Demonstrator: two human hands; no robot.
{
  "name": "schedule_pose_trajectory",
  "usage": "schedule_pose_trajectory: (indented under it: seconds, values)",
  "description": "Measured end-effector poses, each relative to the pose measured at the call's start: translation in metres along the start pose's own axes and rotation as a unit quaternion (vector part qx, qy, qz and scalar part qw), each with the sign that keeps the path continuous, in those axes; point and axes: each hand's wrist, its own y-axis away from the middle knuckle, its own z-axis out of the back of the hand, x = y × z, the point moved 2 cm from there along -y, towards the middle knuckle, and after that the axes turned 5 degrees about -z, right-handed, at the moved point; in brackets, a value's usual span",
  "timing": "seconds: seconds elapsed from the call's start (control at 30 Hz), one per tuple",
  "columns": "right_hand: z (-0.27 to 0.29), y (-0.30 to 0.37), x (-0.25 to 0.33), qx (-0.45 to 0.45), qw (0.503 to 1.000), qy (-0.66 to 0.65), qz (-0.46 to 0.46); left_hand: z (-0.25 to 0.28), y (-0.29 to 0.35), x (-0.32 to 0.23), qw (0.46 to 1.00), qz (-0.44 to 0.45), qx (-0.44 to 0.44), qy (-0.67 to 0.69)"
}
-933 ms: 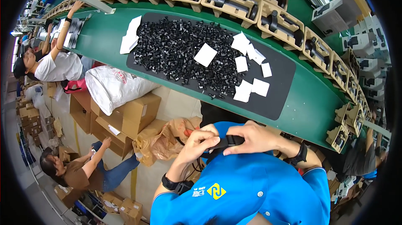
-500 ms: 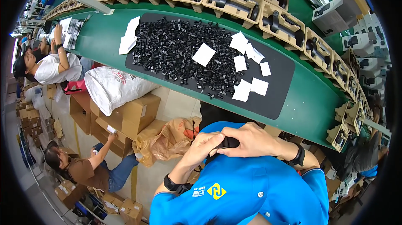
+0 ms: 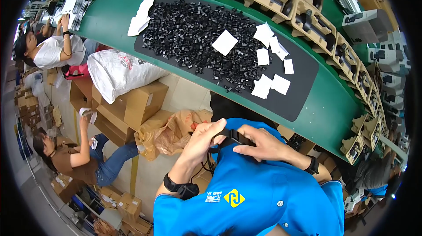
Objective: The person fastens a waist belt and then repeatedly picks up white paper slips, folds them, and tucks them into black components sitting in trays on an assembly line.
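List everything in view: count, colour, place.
table: one, green, across top
mat: one, dark grey, on table
small parts: uncountable, black, on mat
papers: several, white, on/beside small parts
trays: many, tan, table's far side
boxes: several, white, upper right
sack: one, white, left
cartons: several, brown, left
bag: one, tan, beside cartons
co-workers: two clear, white/brown tops, left
held piece: one, black, below centre
left hand, right hand: one each, bare, on held piece

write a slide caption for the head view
Left hand and right hand hold a black part near a green table, where small black pieces lie heaped on a dark mat.
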Motion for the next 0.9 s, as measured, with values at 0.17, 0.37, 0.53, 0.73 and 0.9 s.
schedule_pose_trajectory:
  seconds: [0.17, 0.37, 0.53, 0.73, 0.9]
  values:
    - [-0.003, -0.015, 0.014, -0.129, 0.973, 0.016, 0.191, -0.006, 0.0, -0.017, 0.997, -0.035, 0.01, -0.063]
    - [0.005, -0.029, -0.008, -0.092, 0.979, -0.122, 0.135, -0.004, 0.006, -0.013, 0.98, -0.132, 0.065, -0.132]
    - [0.01, -0.027, 0.001, -0.045, 0.977, -0.163, 0.132, 0.011, 0.005, 0.008, 0.985, -0.036, 0.028, -0.166]
    - [0.016, -0.015, 0.015, -0.168, 0.971, 0.062, 0.156, 0.001, 0.005, 0.009, 0.942, -0.113, 0.05, -0.313]
    - [0.011, -0.03, 0.015, -0.191, 0.932, 0.209, 0.227, 0.013, -0.001, 0.034, 0.949, -0.083, -0.029, -0.302]
